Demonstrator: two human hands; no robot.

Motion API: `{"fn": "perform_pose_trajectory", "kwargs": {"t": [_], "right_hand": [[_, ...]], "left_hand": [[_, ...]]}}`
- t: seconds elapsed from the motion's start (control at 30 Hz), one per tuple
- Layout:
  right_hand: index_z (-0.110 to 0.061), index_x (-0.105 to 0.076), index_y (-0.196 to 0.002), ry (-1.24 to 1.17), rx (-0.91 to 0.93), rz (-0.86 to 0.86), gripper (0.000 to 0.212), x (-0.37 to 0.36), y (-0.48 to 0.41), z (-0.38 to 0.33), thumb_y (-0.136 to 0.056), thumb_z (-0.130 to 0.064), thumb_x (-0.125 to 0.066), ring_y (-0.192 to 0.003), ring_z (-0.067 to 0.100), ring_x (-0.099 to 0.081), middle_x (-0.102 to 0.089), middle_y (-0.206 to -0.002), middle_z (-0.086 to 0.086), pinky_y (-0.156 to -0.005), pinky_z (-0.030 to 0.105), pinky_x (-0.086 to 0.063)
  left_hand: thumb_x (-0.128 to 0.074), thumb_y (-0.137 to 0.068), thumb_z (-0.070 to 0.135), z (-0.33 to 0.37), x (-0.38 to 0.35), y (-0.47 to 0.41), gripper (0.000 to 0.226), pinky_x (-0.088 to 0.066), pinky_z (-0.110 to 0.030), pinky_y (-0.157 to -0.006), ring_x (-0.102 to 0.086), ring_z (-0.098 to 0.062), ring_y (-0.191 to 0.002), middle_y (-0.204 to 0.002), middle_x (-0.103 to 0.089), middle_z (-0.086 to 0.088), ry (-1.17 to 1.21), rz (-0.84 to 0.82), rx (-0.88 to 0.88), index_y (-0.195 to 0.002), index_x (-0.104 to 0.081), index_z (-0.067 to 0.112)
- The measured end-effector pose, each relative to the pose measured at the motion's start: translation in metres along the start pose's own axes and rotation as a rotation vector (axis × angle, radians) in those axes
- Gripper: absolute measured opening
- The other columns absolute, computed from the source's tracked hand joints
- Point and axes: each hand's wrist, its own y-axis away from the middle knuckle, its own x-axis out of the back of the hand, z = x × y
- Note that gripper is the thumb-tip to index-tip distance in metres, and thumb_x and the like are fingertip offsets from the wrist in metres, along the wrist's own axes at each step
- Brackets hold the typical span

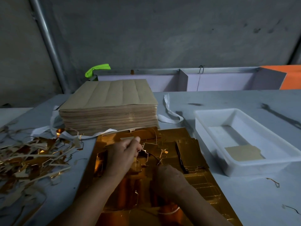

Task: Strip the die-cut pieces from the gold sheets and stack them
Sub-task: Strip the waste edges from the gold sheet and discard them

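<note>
Left hand (pixel 123 154) grip pinches waste strip (pixel 145 152) mid-frame; right hand (pixel 169 178) grip hidden, cannot tell. Advise: peel low along gold sheet (pixel 203 181), slowly, avoiding tears.

Right hand (pixel 169 178) fingers hidden; tray (pixel 215 110) cropped.

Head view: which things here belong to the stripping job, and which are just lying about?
Job: gold sheet, gripped by the left hand, right hand on it; loose cut pieces; scrap pile; brown-backed stack; white tray holding one piece.
Lying about: white strap; green cloth; dark tool; orange object.
</note>
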Motion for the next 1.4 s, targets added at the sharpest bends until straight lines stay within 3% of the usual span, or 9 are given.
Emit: {"fn": "perform_pose_trajectory", "kwargs": {"t": [0.13, 0.27, 0.33, 0.5, 0.73, 1.07, 1.17, 1.27, 1.4], "right_hand": [[-0.019, -0.057, -0.120, 0.010, -0.013, 0.000, 0.023, 0.002, 0.002, 0.000, -0.099, -0.028, -0.055, -0.094, 0.013, -0.057, -0.060, -0.113, 0.002, -0.092, 0.029, -0.052], [-0.021, -0.054, -0.126, 0.066, 0.001, 0.056, 0.027, 0.001, 0.002, -0.004, -0.100, -0.028, -0.054, -0.109, 0.018, -0.057, -0.056, -0.120, 0.003, -0.094, 0.030, -0.050], [-0.022, -0.046, -0.138, 0.135, 0.047, 0.149, 0.041, 0.001, 0.003, -0.006, -0.099, -0.028, -0.056, -0.127, 0.023, -0.046, -0.046, -0.140, 0.007, -0.104, 0.036, -0.045], [-0.020, -0.040, -0.143, 0.208, 0.122, 0.308, 0.046, 0.001, 0.010, -0.012, -0.101, -0.031, -0.052, -0.126, 0.023, -0.039, -0.039, -0.142, 0.008, -0.106, 0.035, -0.041], [-0.024, -0.033, -0.147, 0.124, 0.085, 0.259, 0.054, -0.001, 0.009, -0.009, -0.099, -0.027, -0.058, -0.133, 0.024, -0.040, -0.036, -0.148, 0.008, -0.106, 0.035, -0.043], [-0.026, -0.028, -0.145, 0.068, 0.041, 0.238, 0.059, -0.005, 0.006, -0.002, -0.096, -0.019, -0.059, -0.117, 0.019, -0.053, -0.044, -0.139, 0.006, -0.095, 0.030, -0.048], [-0.027, -0.031, -0.143, 0.055, 0.031, 0.217, 0.055, -0.005, 0.004, -0.003, -0.096, -0.017, -0.059, -0.118, 0.020, -0.055, -0.048, -0.136, 0.005, -0.097, 0.032, -0.049], [-0.029, -0.034, -0.141, 0.022, 0.030, 0.209, 0.053, -0.003, 0.005, -0.003, -0.096, -0.017, -0.059, -0.117, 0.020, -0.056, -0.051, -0.134, 0.003, -0.097, 0.034, -0.051], [-0.030, -0.036, -0.139, -0.010, 0.038, 0.220, 0.052, 0.002, 0.006, 0.000, -0.095, -0.014, -0.058, -0.110, 0.018, -0.059, -0.056, -0.127, 0.002, -0.093, 0.033, -0.053]], "left_hand": [[-0.059, -0.093, 0.037, 0.004, 0.021, -0.010, 0.021, -0.038, -0.011, -0.048, -0.058, 0.003, -0.063, -0.060, -0.060, 0.013, -0.180, 0.154, -0.173, -0.074, -0.063, 0.030], [-0.059, -0.088, 0.054, -0.015, 0.031, -0.026, 0.017, -0.040, -0.026, -0.068, -0.055, -0.007, -0.089, -0.093, -0.052, 0.013, -0.478, 0.049, -0.156, -0.081, -0.057, 0.039], [-0.056, -0.088, 0.060, -0.027, 0.033, -0.032, 0.019, -0.037, -0.029, -0.077, -0.049, -0.015, -0.107, -0.106, -0.047, 0.009, -0.645, 0.008, -0.090, -0.087, -0.055, 0.041], [-0.047, -0.084, 0.073, -0.044, 0.036, -0.036, 0.055, -0.041, -0.040, -0.092, -0.040, -0.025, -0.127, -0.137, -0.040, -0.003, -0.779, -0.004, 0.048, -0.119, -0.057, 0.033], [-0.045, -0.075, 0.085, -0.059, 0.042, -0.033, 0.085, -0.047, -0.037, -0.078, -0.049, -0.027, -0.117, -0.134, -0.039, -0.007, -0.809, -0.021, 0.221, -0.138, -0.039, 0.029], [-0.051, -0.076, 0.080, -0.059, 0.048, -0.034, 0.082, -0.023, -0.024, -0.051, -0.050, -0.024, -0.102, -0.130, -0.041, -0.010, -0.755, 0.007, 0.272, -0.136, -0.037, 0.027], [-0.057, -0.078, 0.074, -0.055, 0.049, -0.034, 0.077, -0.028, -0.024, -0.054, -0.046, -0.019, -0.092, -0.127, -0.043, -0.011, -0.698, 0.022, 0.243, -0.135, -0.041, 0.024], [-0.061, -0.079, 0.070, -0.048, 0.051, -0.034, 0.075, -0.035, -0.029, -0.061, -0.053, -0.026, -0.102, -0.130, -0.043, -0.012, -0.688, 0.001, 0.270, -0.136, -0.041, 0.026], [-0.049, -0.083, 0.074, -0.040, 0.059, -0.037, 0.062, -0.039, -0.030, -0.067, -0.048, -0.016, -0.093, -0.117, -0.048, -0.005, -0.797, -0.150, 0.276, -0.129, -0.050, 0.032]]}}
